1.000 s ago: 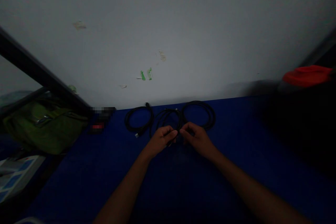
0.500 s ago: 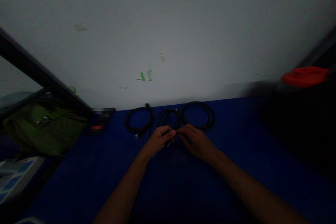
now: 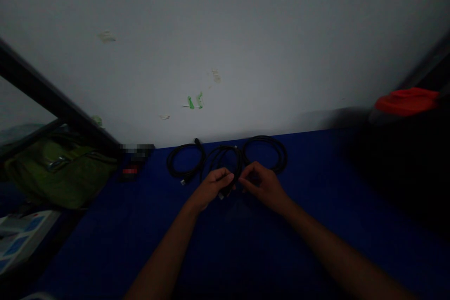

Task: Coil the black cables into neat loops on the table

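Observation:
My left hand (image 3: 213, 186) is closed around a bundle of the middle black cable (image 3: 239, 161), whose loops spread out beyond the fingers. A light metal plug end (image 3: 221, 195) pokes out under that hand. Just right of it, my right hand (image 3: 262, 183) is pinched, thumb and forefinger together beside the bundle; what sits between its fingertips is too dark and small to make out. A coiled black cable (image 3: 169, 161) with plugs at its ends lies to the left, and another coiled black cable (image 3: 284, 154) lies behind my right hand.
The blue surface (image 3: 232, 253) meets a pale wall (image 3: 267, 56) with tape scraps. At left are a dark box (image 3: 137, 161), partly blurred out, a green bag (image 3: 59, 168) and a white-and-blue package (image 3: 28, 234). A large black shape with an orange-red item (image 3: 406, 101) stands right.
My right hand has drawn slightly away from the left, its fingers curling more. The plug end below my left hand shows more clearly. Both outer coils stay put.

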Action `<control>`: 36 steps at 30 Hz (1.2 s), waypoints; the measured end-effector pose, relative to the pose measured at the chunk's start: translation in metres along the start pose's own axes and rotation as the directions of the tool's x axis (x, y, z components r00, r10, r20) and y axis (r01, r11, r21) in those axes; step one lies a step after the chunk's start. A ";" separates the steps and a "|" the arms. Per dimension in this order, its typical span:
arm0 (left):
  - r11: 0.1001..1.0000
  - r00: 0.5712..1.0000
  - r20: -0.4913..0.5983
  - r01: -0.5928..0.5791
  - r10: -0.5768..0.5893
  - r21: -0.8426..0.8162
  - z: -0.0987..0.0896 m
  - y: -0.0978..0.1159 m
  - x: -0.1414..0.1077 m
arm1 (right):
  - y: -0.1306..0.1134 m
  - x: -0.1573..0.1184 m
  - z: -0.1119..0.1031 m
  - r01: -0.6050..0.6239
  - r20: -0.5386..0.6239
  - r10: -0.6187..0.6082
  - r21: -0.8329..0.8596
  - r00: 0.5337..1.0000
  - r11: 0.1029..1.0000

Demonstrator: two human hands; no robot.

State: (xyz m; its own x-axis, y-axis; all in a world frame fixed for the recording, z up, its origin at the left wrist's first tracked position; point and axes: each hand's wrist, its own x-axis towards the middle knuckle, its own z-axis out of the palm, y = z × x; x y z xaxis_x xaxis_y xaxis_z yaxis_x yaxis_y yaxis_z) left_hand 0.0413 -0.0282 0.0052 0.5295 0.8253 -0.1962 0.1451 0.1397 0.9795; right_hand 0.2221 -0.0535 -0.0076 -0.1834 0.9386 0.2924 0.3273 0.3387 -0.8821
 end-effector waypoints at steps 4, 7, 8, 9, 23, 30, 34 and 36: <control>1.000 1.000 -0.027 -0.001 0.002 0.014 0.000 0.001 0.000 | -0.003 0.000 0.000 -0.072 0.082 0.063 0.112 0.995 0.991; 1.000 0.999 -0.035 0.007 -0.006 0.016 0.000 0.003 -0.001 | -0.005 0.001 -0.002 -0.051 0.107 0.041 0.099 0.993 0.994; 1.000 0.999 -0.036 0.010 -0.010 0.014 0.000 0.003 -0.001 | -0.005 0.001 -0.003 -0.035 0.107 0.026 0.075 0.994 0.997; 1.000 0.999 -0.038 0.013 -0.012 0.011 0.000 0.003 -0.001 | -0.005 0.000 -0.003 -0.014 0.105 0.010 0.046 0.994 0.999; 1.000 0.997 -0.082 0.011 -0.012 -0.021 0.002 0.004 -0.001 | -0.003 -0.005 0.004 0.110 0.050 -0.108 -0.046 0.993 0.993; 1.000 0.997 -0.074 0.012 -0.010 0.022 0.001 0.000 0.001 | -0.005 -0.008 0.005 0.350 0.101 -0.336 -0.183 0.936 0.919; 0.997 0.997 -0.077 -0.018 0.025 0.080 0.001 -0.002 0.001 | -0.003 -0.007 0.006 0.350 0.044 -0.348 -0.181 0.937 0.919; 0.996 0.997 -0.069 -0.034 0.040 0.085 0.000 -0.001 0.001 | -0.001 -0.007 0.008 0.270 -0.025 -0.273 -0.087 0.962 0.959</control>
State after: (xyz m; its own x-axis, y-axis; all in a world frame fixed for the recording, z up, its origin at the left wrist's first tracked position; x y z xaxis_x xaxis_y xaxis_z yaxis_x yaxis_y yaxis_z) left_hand 0.0412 -0.0277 0.0038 0.4756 0.8661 -0.1535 0.1980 0.0646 0.9781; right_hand 0.2151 -0.0608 -0.0117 -0.2422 0.8118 0.5313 0.3445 0.5839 -0.7351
